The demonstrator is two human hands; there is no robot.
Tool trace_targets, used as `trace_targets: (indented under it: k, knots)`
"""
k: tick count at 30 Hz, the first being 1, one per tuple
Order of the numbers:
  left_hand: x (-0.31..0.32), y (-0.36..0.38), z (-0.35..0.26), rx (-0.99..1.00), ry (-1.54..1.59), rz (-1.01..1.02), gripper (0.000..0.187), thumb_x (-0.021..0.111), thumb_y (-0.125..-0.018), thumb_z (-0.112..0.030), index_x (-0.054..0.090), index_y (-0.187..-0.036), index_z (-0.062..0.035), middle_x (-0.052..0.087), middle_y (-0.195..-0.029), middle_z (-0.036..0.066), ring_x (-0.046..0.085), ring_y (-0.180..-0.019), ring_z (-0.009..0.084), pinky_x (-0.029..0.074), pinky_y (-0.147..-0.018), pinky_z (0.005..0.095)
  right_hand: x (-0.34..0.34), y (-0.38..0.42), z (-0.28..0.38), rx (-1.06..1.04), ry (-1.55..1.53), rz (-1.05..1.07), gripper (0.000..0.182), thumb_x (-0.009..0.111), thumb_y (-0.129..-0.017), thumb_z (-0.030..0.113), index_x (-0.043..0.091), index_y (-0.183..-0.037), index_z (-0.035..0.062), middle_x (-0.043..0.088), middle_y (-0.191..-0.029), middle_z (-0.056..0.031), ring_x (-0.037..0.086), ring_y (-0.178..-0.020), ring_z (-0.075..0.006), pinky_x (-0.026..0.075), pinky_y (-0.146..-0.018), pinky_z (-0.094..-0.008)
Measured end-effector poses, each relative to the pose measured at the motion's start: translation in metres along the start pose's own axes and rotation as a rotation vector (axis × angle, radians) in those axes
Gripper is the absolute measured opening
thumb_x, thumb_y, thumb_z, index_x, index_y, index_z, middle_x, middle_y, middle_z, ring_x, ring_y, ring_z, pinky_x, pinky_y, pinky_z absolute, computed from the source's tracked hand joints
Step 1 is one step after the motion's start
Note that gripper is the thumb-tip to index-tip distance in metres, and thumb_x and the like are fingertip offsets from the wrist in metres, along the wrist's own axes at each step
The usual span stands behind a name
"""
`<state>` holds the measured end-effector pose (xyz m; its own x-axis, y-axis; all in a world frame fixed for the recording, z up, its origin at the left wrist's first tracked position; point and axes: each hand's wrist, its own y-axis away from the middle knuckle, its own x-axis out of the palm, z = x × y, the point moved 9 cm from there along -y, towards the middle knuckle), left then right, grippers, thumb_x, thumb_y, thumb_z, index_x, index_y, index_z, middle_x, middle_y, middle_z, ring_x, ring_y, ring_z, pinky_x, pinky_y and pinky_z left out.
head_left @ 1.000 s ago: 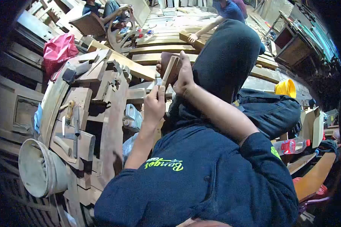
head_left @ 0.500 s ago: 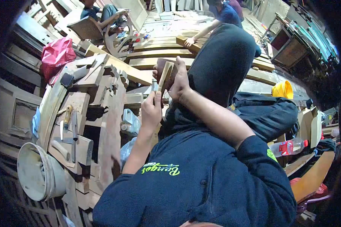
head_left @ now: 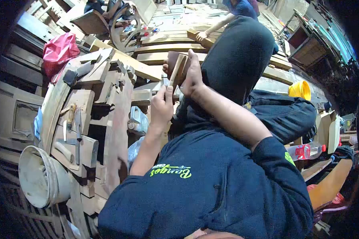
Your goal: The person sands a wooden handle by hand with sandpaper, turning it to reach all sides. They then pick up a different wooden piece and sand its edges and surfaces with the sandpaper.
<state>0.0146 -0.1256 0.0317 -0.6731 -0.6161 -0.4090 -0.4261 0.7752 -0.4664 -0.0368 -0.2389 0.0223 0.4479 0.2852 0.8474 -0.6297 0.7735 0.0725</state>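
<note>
On the left of our raised knee [head_left: 241,51], our left hand [head_left: 162,102] clenches a wooden stick [head_left: 177,71]; our right hand [head_left: 194,77] grasps a brown sheet [head_left: 173,59] behind the stick, fingers curled around it.

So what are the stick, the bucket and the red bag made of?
The stick looks like bare wood, pale tan and dull. The bucket is probably dull plastic, given its thick, pale rim. The red bag seems thin, glossy plastic, going by its crinkles.
</note>
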Motion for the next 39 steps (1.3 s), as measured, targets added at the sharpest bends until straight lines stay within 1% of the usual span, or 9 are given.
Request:
trace_targets:
  k: [7,8,16,25,27,31,36,37,39]
  knots:
    - [-0.006,0.002,-0.010,0.140,-0.053,-0.106,0.040,0.045,-0.097,-0.034,0.056,-0.081,0.0014,0.052,-0.058,0.020,0.052,-0.052,0.0319,0.039,-0.052,0.0405,-0.001,-0.002,-0.001,0.039,-0.032,-0.014,0.064,0.031,-0.091,0.056,0.050,-0.115,-0.0013,0.062,-0.092,-0.0156,0.063,-0.081,-0.0253,0.052,-0.077,-0.0369]
    - [0.000,0.002,0.009,-0.099,0.001,0.051,0.040,0.044,-0.097,-0.034,0.057,-0.083,0.0014,0.052,-0.060,0.020,0.052,-0.053,0.0326,0.040,-0.053,0.0396,-0.004,0.002,0.002,-0.007,0.038,-0.061,0.064,0.030,-0.092,0.055,0.049,-0.114,-0.0013,0.061,-0.091,-0.0152,0.062,-0.079,-0.0254,0.052,-0.077,-0.0360]
    - [-0.014,0.001,0.006,0.039,-0.058,-0.072,0.044,0.042,-0.098,-0.036,0.054,-0.081,0.0026,0.053,-0.060,0.020,0.053,-0.052,0.0320,0.040,-0.052,0.0413,0.001,-0.001,0.001,-0.013,0.060,-0.006,0.064,0.031,-0.091,0.056,0.052,-0.112,-0.0010,0.062,-0.092,-0.0149,0.062,-0.083,-0.0256,0.050,-0.081,-0.0382]
    - [-0.013,-0.004,0.015,-0.035,-0.004,-0.078,0.038,0.043,-0.097,-0.031,0.053,-0.081,0.0016,0.052,-0.065,0.024,0.050,-0.060,0.0444,0.041,-0.054,0.0427,0.013,0.007,0.007,-0.076,0.091,0.041,0.065,0.031,-0.091,0.055,0.050,-0.114,-0.0028,0.062,-0.094,-0.0169,0.063,-0.081,-0.0263,0.052,-0.079,-0.0380]
    - [-0.002,-0.004,0.004,0.168,-0.032,-0.031,0.039,0.044,-0.097,-0.033,0.054,-0.082,0.0016,0.054,-0.063,0.023,0.055,-0.058,0.0404,0.041,-0.054,0.0431,-0.004,0.001,0.001,0.026,0.023,-0.075,0.062,0.033,-0.091,0.054,0.051,-0.115,0.0003,0.062,-0.096,-0.0148,0.063,-0.085,-0.0258,0.051,-0.082,-0.0398]
    - [-0.017,-0.006,0.018,-0.036,-0.042,-0.105,0.039,0.044,-0.097,-0.035,0.056,-0.084,0.0004,0.057,-0.063,0.019,0.058,-0.059,0.0367,0.041,-0.054,0.0428,0.013,0.003,0.004,-0.048,-0.016,0.037,0.066,0.035,-0.089,0.059,0.054,-0.108,-0.0008,0.062,-0.089,-0.0150,0.063,-0.076,-0.0240,0.051,-0.075,-0.0362]
    - [0.002,0.000,0.015,-0.049,-0.004,0.061,0.041,0.043,-0.097,-0.035,0.057,-0.085,0.0011,0.057,-0.065,0.020,0.058,-0.062,0.0344,0.042,-0.056,0.0408,-0.013,-0.014,-0.005,0.027,0.012,0.093,0.059,0.034,-0.091,0.053,0.050,-0.120,0.0052,0.062,-0.107,-0.0118,0.062,-0.095,-0.0246,0.047,-0.088,-0.0398]
    - [0.002,0.000,0.023,-0.126,0.068,0.106,0.041,0.042,-0.098,-0.034,0.058,-0.085,0.0012,0.054,-0.068,0.012,0.051,-0.065,0.0195,0.042,-0.064,0.0344,-0.017,-0.023,-0.007,0.028,0.017,0.095,0.059,0.034,-0.091,0.053,0.050,-0.120,0.0052,0.062,-0.107,-0.0118,0.062,-0.095,-0.0246,0.047,-0.088,-0.0398]
    - [-0.016,-0.005,0.019,-0.103,0.019,-0.085,0.043,0.041,-0.098,-0.035,0.056,-0.082,0.0018,0.053,-0.067,0.011,0.049,-0.064,0.0198,0.042,-0.063,0.0338,-0.019,-0.035,0.003,-0.192,0.150,0.100,0.061,0.034,-0.091,0.054,0.050,-0.118,0.0031,0.062,-0.104,-0.0137,0.062,-0.091,-0.0255,0.049,-0.084,-0.0383]
